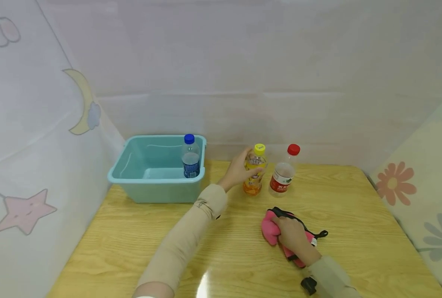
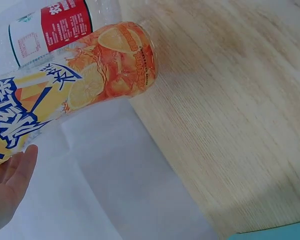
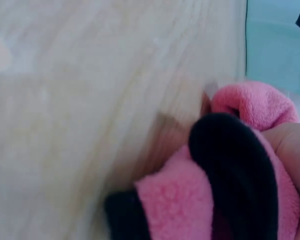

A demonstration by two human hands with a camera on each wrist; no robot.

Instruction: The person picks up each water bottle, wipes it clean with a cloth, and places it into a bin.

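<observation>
A bottle with a yellow cap and orange label (image 1: 252, 184) stands on the wooden table; the left hand (image 1: 238, 169) holds its upper part, thumb in front. In the left wrist view, that hand's fingers (image 2: 23, 172) touch the yellow end of the bottle's label (image 2: 110, 65). Just right of it stands a red-capped bottle (image 1: 281, 182), its label (image 2: 65, 27) close behind. Nearer the front, the right hand (image 1: 294, 236) grips a pink fuzzy item with black trim (image 1: 270, 229). The right wrist view shows the pink cloth (image 3: 177, 200) bunched against the hand (image 3: 292, 152).
A light blue basin (image 1: 161, 192) stands at the back left, with a blue-capped bottle (image 1: 191, 159) upright at its right side. White printed sheets (image 1: 243, 82) hang behind and beside the table (image 1: 228, 256). A small black object (image 1: 309, 285) is by the right sleeve.
</observation>
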